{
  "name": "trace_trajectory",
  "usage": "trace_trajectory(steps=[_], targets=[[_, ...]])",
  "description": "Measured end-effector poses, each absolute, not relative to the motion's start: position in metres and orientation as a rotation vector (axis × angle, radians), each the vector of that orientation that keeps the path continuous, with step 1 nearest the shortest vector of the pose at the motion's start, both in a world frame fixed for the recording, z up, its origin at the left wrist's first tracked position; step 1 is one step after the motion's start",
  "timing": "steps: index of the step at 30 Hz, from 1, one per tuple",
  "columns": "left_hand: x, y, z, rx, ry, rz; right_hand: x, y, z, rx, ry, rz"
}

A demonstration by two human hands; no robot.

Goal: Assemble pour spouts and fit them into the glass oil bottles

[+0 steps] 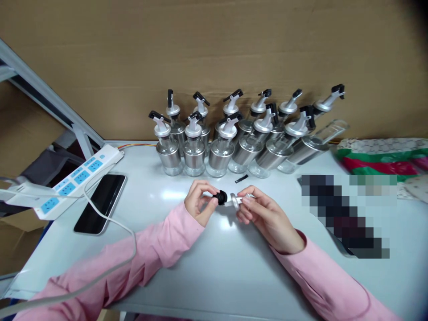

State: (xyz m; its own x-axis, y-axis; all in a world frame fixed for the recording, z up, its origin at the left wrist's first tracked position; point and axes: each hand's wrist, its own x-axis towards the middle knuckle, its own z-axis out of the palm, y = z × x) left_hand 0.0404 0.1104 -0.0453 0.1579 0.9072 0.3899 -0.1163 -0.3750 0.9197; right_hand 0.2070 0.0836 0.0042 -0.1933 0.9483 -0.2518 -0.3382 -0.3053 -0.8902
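Note:
My left hand (201,203) pinches a black ribbed stopper (221,197) between thumb and fingers. Close by on the right, my right hand (259,209) grips a silver and white pourer spout (235,201), its collar facing the stopper. The two parts are lined up end to end; whether they touch I cannot tell. A small black lever cap (241,179) lies on the table just beyond my hands. Behind it stand several glass and steel oil bottles (220,156) in two rows, most topped with silver pourers and black levers.
On the left lie a white power strip (80,178) and a black phone (100,204), with a white cable (110,218) passing over my left sleeve. A pixelated dark object (344,218) lies at right, near a colourful plastic bag (384,156). Cardboard (214,49) backs the table.

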Motion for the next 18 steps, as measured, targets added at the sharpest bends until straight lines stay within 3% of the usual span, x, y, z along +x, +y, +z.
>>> trace_trajectory(steps=[8,18], targets=[[0.034,0.112,-0.046,1.624,0.811,1.404,0.209,0.085,-0.005,-1.094,-0.959,1.508],[0.036,0.099,-0.036,1.715,0.710,1.348,0.209,0.081,-0.002,-0.984,-0.974,1.712]])
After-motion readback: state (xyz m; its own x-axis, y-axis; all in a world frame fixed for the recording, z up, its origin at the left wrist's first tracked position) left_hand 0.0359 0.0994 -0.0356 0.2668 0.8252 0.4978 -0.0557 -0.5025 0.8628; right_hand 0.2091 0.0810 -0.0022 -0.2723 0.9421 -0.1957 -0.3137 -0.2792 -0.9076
